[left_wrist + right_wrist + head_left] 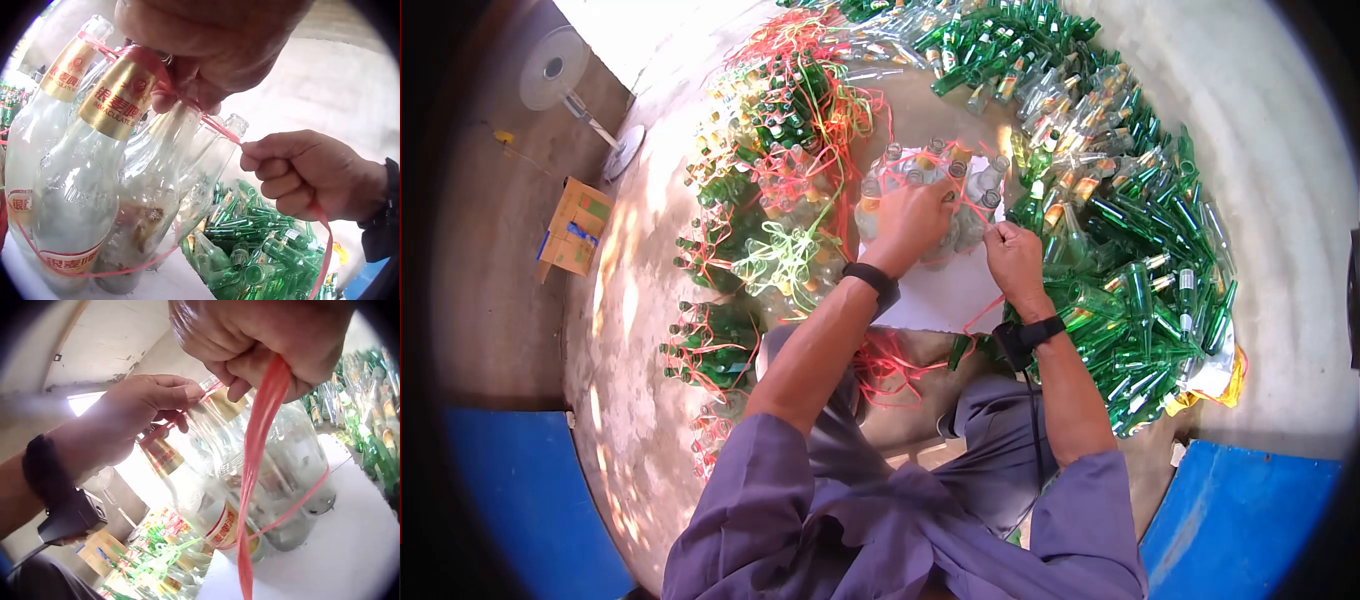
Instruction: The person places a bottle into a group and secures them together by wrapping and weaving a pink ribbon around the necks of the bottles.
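A cluster of clear glass bottles (75,187) with gold neck labels stands upright on a white board (925,300). A thin red plastic strip loops round their lower bodies, and more strip crosses the necks. My left hand (912,222) is over the bottle tops, pinching the strip at the necks between thumb and fingers. To its right, my right hand (1015,262) grips the other stretch of red strip (257,450) in curled fingers. Between the hands the strip runs taut from a bottle neck, and its loose tail hangs below the right hand.
Green and clear bottles (1140,300) lie heaped on the right. Bundles of bottles (720,330) tied with red and green strip stand on the left. Loose red strip (890,370) lies before my legs. A fan (555,68) and a cardboard box (580,228) are farther left.
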A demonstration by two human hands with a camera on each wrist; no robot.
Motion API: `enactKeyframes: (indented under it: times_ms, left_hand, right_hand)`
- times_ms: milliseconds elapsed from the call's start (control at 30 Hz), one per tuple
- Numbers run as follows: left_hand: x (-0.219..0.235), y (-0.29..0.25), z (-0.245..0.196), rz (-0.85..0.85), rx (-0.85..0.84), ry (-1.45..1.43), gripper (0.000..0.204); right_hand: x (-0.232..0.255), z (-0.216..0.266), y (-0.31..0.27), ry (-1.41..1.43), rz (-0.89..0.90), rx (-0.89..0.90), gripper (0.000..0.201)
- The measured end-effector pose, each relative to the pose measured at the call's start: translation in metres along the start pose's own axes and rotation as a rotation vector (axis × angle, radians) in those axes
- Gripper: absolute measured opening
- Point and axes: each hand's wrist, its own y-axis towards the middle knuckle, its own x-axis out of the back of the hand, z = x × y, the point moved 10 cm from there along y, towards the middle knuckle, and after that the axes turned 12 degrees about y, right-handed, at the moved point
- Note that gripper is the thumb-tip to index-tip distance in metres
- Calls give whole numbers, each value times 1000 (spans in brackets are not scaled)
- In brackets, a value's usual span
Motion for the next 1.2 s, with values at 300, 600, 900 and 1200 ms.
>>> enactKeyframes:
  times_ms: [300,600,900,1200]
  left_hand:
    - [2,-1,-2,-71,-35,-32,21]
    - [-5,0,1,-11,-26,-18,31]
    - [4,-5,-4,-50,-79,-24,36]
    - [36,-78,23,-397,58,-128,77]
  right_hand:
    - [11,39,48,-422,48,326,17]
    - [12,-48,78,94,-41,-81,26]
    - [-4,-96,43,403,-32,-280,25]
    - [-9,-100,41,248,8,-268,26]
